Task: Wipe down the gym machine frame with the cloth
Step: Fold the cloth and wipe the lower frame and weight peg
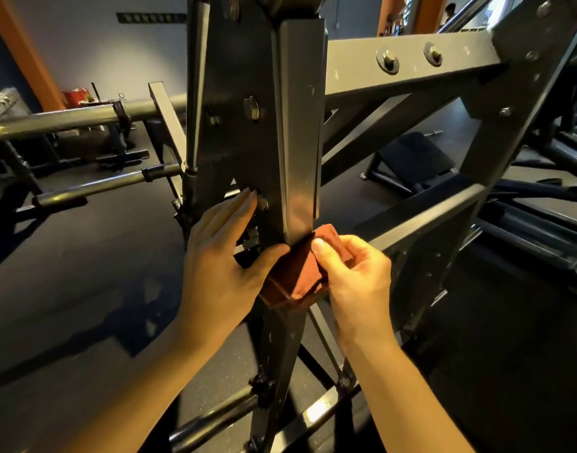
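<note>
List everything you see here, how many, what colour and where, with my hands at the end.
frame: one, dark grey, centre, upright post with beams running right
cloth: one, rust red, wrapped round the post's edge, low centre
bolts: two, silver, on the upper right beam; more on the post
bars: two, grey steel, left of the post
bench: one, black, on the floor behind the frame
pillar: one, orange, upper left
left hand: fingers straight against the post, thumb on the cloth
right hand: grips the cloth

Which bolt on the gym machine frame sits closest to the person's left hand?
The lowest bolt on the upright, beside the fingertips of the left hand; the others sit higher.
</note>
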`<move>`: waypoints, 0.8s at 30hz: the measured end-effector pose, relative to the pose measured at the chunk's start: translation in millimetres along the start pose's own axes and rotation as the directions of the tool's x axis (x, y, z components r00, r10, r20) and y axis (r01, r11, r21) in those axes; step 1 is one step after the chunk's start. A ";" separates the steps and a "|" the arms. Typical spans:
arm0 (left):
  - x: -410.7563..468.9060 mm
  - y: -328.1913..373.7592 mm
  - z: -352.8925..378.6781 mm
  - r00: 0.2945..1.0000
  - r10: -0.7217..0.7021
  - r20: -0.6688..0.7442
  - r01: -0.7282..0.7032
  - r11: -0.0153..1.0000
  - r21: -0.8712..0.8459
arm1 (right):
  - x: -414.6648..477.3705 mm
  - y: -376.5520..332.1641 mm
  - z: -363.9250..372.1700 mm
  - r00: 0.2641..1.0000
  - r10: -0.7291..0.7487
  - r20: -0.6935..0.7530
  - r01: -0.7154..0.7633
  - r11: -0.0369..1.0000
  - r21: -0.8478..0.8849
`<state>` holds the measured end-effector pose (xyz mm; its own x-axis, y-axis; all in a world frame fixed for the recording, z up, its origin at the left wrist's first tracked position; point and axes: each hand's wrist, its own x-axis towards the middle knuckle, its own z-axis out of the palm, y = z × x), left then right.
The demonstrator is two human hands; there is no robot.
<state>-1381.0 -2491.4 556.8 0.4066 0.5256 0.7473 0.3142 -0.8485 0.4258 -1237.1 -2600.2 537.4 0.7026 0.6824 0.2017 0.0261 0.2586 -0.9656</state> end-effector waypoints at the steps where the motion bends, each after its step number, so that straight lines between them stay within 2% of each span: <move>1: 0.1 0.1 -0.5 1.000 0.002 -0.001 -0.002 1.000 0.008 | -0.4 2.8 -1.5 1.000 0.024 0.016 -0.024 1.000 0.017; 5: 2.3 1.0 -0.9 1.000 0.011 -0.002 -0.011 0.999 0.030 | -8.9 31.4 -13.0 0.953 0.301 0.032 -0.298 0.951 -0.077; 7: 1.4 4.8 -0.4 1.000 -0.008 -0.005 0.009 1.000 0.026 | -4.0 26.3 -14.8 0.964 0.262 0.045 -0.258 0.963 -0.084; 9: 0.3 7.5 -0.7 1.000 -0.026 -0.005 0.026 1.000 0.018 | 3.5 9.2 -12.2 0.990 0.119 0.075 -0.118 0.993 -0.014; 11: -0.2 9.4 -2.6 0.999 -0.045 0.008 0.045 0.998 0.038 | 7.2 2.0 -12.0 0.989 0.043 0.142 -0.048 0.998 0.031; 14: 1.8 12.5 -5.5 0.999 -0.041 0.011 0.040 0.995 0.092 | 8.1 14.9 -27.5 0.954 0.190 0.231 -0.176 0.981 -0.080; 16: 2.3 17.7 -6.5 0.998 -0.063 0.020 0.060 0.991 0.118 | 11.0 20.6 -44.8 0.934 0.273 0.232 -0.244 0.959 -0.148; 18: 1.9 25.0 -6.7 0.995 -0.100 0.018 0.097 0.987 0.128 | 20.6 16.0 -57.7 0.960 0.243 0.136 -0.231 0.968 -0.098; 20: -0.5 33.1 -6.8 0.990 -0.142 0.003 0.140 0.979 0.145 | 36.3 8.7 -62.2 0.985 0.162 0.056 -0.157 0.984 -0.083; 22: -1.3 42.7 -7.1 0.981 -0.194 0.001 0.191 0.968 0.160 | 45.4 5.6 -55.0 0.977 0.183 0.112 -0.172 0.980 -0.096; 24: -2.7 50.2 -6.8 0.965 -0.263 0.006 0.258 0.951 0.171 | 44.7 1.5 -42.9 0.933 0.290 0.211 -0.283 0.957 -0.064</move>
<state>-1372.1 -2535.9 579.6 0.3149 0.7307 0.6057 0.5509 -0.6604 0.5103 -1175.2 -2598.6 538.0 0.5133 0.8563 -0.0571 -0.1279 0.0106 -0.9917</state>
